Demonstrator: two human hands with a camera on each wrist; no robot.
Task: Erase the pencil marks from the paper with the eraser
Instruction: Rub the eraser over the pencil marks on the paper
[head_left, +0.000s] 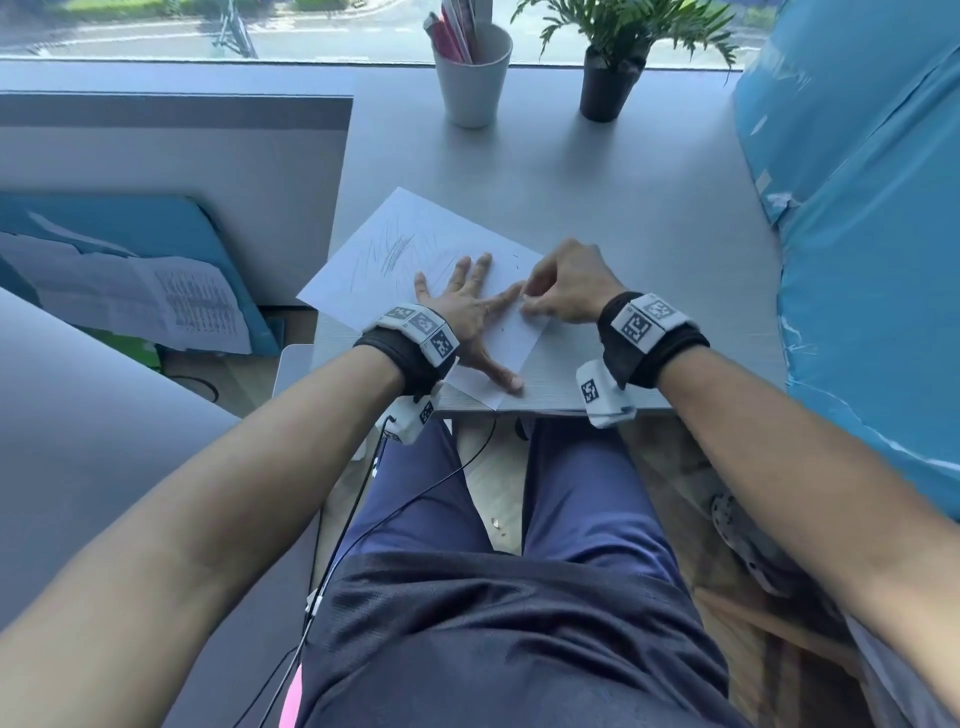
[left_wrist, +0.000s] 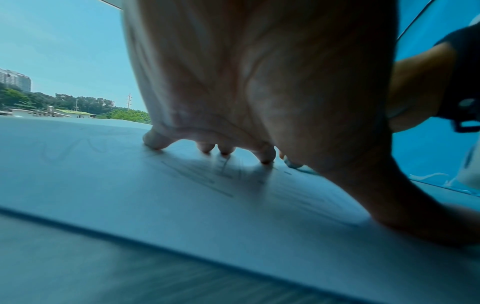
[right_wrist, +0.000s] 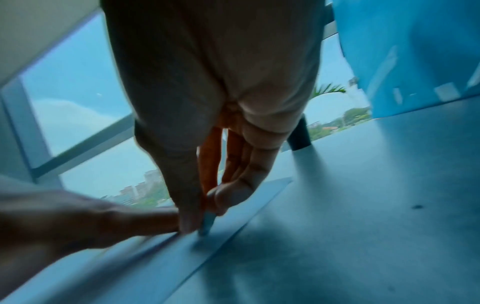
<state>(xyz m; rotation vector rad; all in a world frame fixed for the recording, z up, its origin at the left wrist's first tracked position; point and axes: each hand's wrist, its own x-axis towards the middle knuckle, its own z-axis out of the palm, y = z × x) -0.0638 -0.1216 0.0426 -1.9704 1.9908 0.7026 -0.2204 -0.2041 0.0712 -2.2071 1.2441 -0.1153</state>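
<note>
While my left hand (head_left: 467, 306) lies flat on the paper (head_left: 395, 249), fingers straight and spread, my right hand (head_left: 566, 291) pinches the eraser (right_wrist: 207, 223) between thumb and fingertips. From the right wrist view, the eraser is a small pale blue piece, its lower end touching the sheet just beside my left index finger. From the head view the eraser is almost wholly hidden under my curled right fingers.

The paper sits at an angle on the grey table (head_left: 649, 208), one corner near the table's front edge below my left thumb. Pencil marks (head_left: 395, 252) cover its far left part, a dense scribble with longer loose strokes around it; fainter strokes run under my left fingers. The patch of paper near my right hand looks mostly white, with a few tiny dark specks.

At the far side of the table stand a white cup (head_left: 472, 83) holding pens and a small plant in a dark pot (head_left: 608, 88), both well apart from the sheet. A large blue wrapped thing (head_left: 857, 208) rises along the table's right side.
</note>
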